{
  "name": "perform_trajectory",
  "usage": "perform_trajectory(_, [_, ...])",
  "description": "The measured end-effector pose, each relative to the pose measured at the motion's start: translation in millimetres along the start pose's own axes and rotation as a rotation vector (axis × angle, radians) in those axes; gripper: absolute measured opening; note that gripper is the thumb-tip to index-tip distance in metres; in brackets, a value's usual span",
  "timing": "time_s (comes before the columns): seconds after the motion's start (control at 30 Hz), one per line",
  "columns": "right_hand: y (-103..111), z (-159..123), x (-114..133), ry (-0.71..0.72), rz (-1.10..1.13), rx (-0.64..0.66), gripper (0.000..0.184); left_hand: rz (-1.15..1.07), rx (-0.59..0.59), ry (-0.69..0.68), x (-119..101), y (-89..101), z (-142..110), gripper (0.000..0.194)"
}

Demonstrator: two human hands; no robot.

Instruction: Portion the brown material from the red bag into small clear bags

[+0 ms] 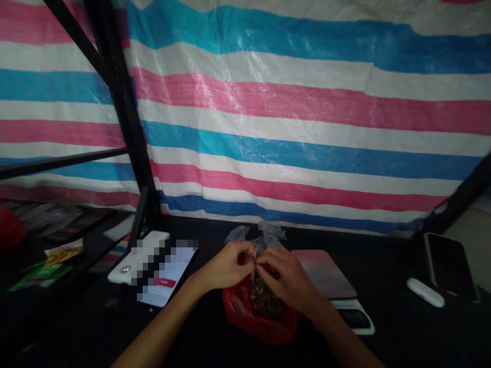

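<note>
My left hand point(230, 264) and my right hand point(284, 273) meet at the gathered neck of a clear plastic bag point(267, 302). Both have thumb and fingers pinched together on its thin plastic. Loose clear ends of the bag stick up behind my fingers. Brownish, dried-looking bits fill the lower part; I cannot make out what they are. Around it lies a red plastic bag point(241, 318), spread open at the bottom. Just right of my right hand, a flat kitchen scale point(326, 273) with a pinkish-grey plate and a dark display is partly covered by my forearm.
A white device point(153, 245) and a printed sheet point(164, 286) lie to the left, partly blurred out. Farther left are small yellow point(66, 251) and green packets point(42, 276). At right are a phone point(450, 263) and a white oblong case point(425, 292). Black frame bars point(126, 122) stand before striped sheeting.
</note>
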State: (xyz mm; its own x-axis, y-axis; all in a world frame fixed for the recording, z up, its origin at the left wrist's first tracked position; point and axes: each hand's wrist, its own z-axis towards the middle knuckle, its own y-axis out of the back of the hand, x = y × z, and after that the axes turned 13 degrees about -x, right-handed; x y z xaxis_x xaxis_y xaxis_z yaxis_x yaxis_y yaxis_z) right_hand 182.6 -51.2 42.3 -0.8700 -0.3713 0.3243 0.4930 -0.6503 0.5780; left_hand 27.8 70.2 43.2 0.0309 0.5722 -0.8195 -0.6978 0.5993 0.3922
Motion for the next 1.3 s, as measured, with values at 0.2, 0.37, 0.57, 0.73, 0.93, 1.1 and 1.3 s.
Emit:
perform_trajectory(0.2, [-6.0,-0.5,4.9,0.05,-0.069,-0.086,0.018,0.087,-0.053,-0.043,-5.8,-6.4,-0.7,0.015])
perform_trajectory(0.37, [-7.1,0.0,9.2,0.051,-0.127,-0.176,0.02,0.161,-0.096,-0.107,-10.4,-5.1,-1.9,0.021])
perform_trajectory(0.57, [6.2,3.5,8.4,0.029,-0.168,-0.258,0.02,0.117,-0.209,-0.17,-13.7,-1.2,-0.4,0.017])
perform_trajectory(0.73, [13.9,5.0,-3.1,-0.256,-0.283,-0.219,0.02,0.002,-0.26,-0.172,-15.0,-7.1,-3.5,0.017])
perform_trajectory(0.93, [18.2,4.3,-12.8,-0.26,-0.316,-0.066,0.038,-0.096,-0.225,-0.195,-16.4,-12.5,-4.8,0.017])
perform_trajectory(1.1, [23.3,6.9,-8.6,-0.118,-0.341,-0.198,0.029,-0.058,-0.139,-0.222,-20.4,-0.9,-2.1,0.02])
perform_trajectory(1.3, [27.9,9.4,-9.9,0.028,-0.301,-0.273,0.016,-0.033,-0.037,-0.102,-25.9,-2.4,-6.4,0.016])
